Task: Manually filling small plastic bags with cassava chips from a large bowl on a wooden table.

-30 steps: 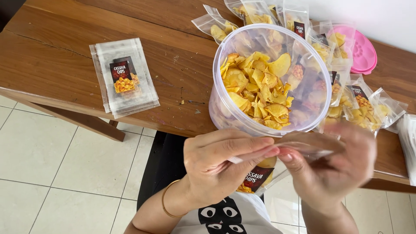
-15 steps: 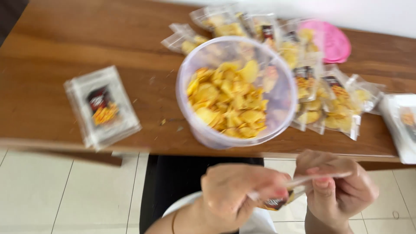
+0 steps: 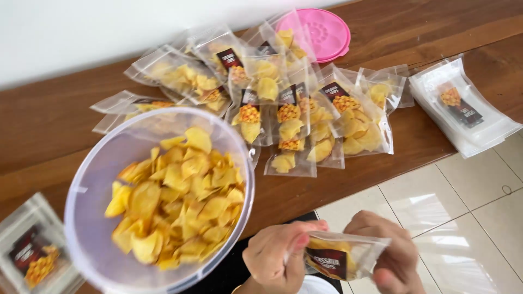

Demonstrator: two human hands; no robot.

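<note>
Brown wooden tabletop [image 3: 414,136] against a white wall, pale floor tiles below. Left hand [image 3: 278,256] and right hand [image 3: 389,256] both pinch a small clear plastic chip bag with dark label [image 3: 338,256], held low in front of the tabletop edge, fingers closed on its two ends. Large clear round plastic tub of yellow chips [image 3: 163,201] sits just left. Pile of filled clear chip bags [image 3: 289,103] behind it, pink round lid [image 3: 321,32] beyond, stack of empty labelled bags [image 3: 463,106] right.
</note>
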